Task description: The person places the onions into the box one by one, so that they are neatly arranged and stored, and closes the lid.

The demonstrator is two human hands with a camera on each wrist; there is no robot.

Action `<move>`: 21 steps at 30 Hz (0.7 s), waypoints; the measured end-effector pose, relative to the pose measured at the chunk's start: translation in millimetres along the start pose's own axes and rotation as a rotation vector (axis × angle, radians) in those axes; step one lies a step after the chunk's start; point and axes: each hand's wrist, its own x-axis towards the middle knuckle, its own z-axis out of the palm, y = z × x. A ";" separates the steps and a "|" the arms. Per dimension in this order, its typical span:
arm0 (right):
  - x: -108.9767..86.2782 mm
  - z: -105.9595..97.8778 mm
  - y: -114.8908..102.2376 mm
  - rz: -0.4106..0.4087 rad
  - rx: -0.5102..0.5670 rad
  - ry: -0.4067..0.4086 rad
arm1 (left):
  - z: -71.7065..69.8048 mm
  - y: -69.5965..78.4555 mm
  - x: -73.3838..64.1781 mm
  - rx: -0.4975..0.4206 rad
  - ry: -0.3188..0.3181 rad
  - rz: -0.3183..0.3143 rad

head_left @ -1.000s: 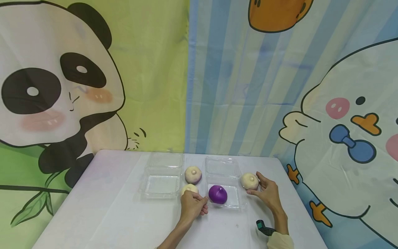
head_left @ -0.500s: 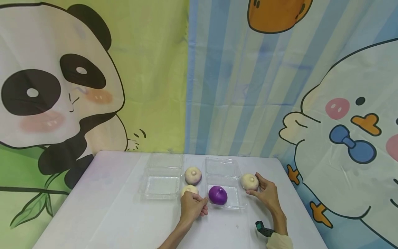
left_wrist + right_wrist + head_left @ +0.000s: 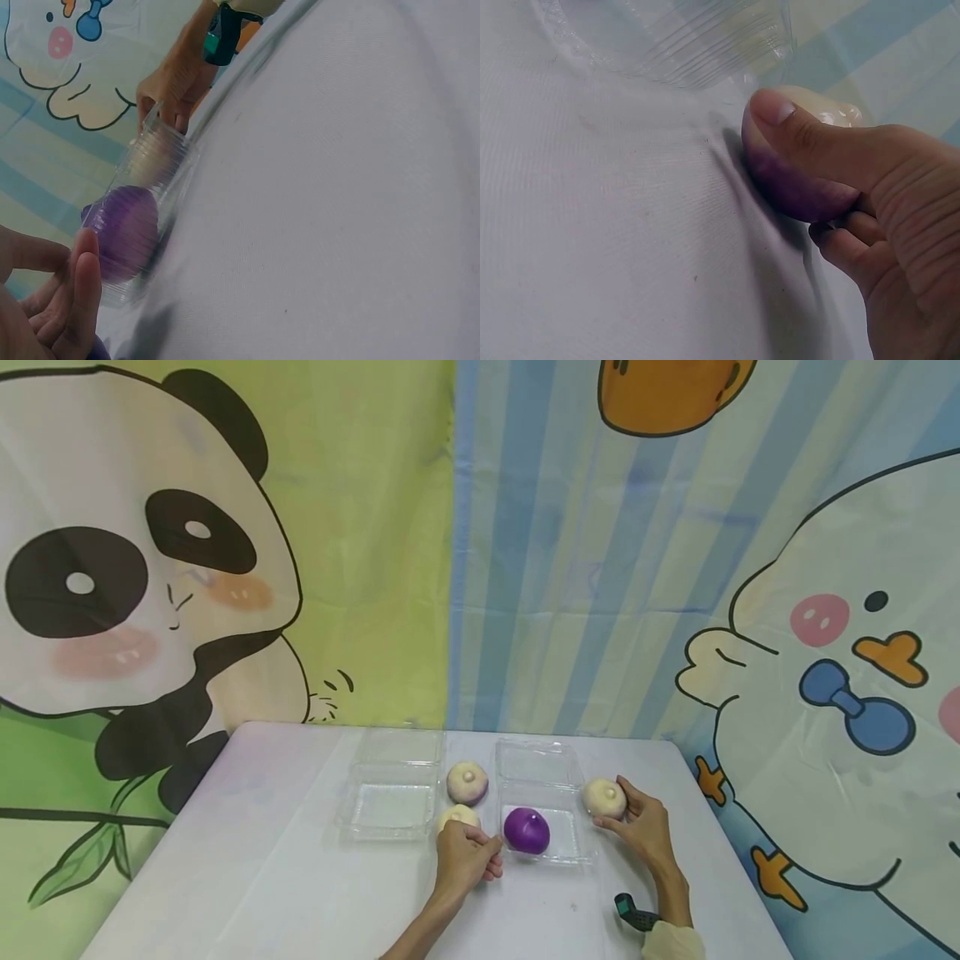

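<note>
My right hand [image 3: 648,827] grips a round cream-and-purple, turnip-like piece [image 3: 604,798] with a small knob, just right of the right clear plastic box [image 3: 570,843]. In the right wrist view its purple side faces down near the cloth, with my thumb across it. A glossy purple piece [image 3: 527,831] with a small tip lies in that box's front half. My left hand [image 3: 465,857] has its fingers curled and pinched at the box's left edge; the exact contact is partly hidden. Behind its knuckles sits another cream piece [image 3: 456,815], partly covered. A further cream piece [image 3: 467,783] lies behind that.
A second clear box [image 3: 390,810] lies opened on the left, its lid [image 3: 397,747] folded back. The right box's lid [image 3: 536,762] is also folded back. A white cloth covers the table [image 3: 300,885]. A printed curtain [image 3: 375,568] hangs behind. A black device [image 3: 636,912] is on the right wrist.
</note>
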 end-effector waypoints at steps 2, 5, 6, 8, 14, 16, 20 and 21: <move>0.3 0.1 0.0 0.003 0.001 0.005 | 0.1 0.3 0.0 -0.003 0.000 -0.003; 0.7 0.6 0.7 0.007 -0.003 0.010 | 0.2 1.0 0.3 -0.006 0.003 -0.015; 0.7 0.8 0.9 0.008 -0.004 0.010 | 0.1 0.8 0.4 -0.006 0.003 -0.013; 0.7 0.9 1.3 0.010 -0.003 0.009 | 0.0 0.5 0.4 -0.002 0.003 -0.008; -0.2 0.1 1.2 0.016 -0.007 0.003 | -0.1 -0.1 -0.2 0.000 0.001 0.005; -0.1 0.0 1.1 0.020 -0.010 0.002 | 0.1 -0.6 0.0 -0.003 0.002 0.003; 0.5 0.7 0.1 0.024 -0.005 0.004 | 0.2 -0.6 0.0 -0.006 0.003 -0.002; 0.8 1.0 0.1 0.026 -0.002 0.004 | 0.0 -0.6 0.0 -0.007 0.003 -0.002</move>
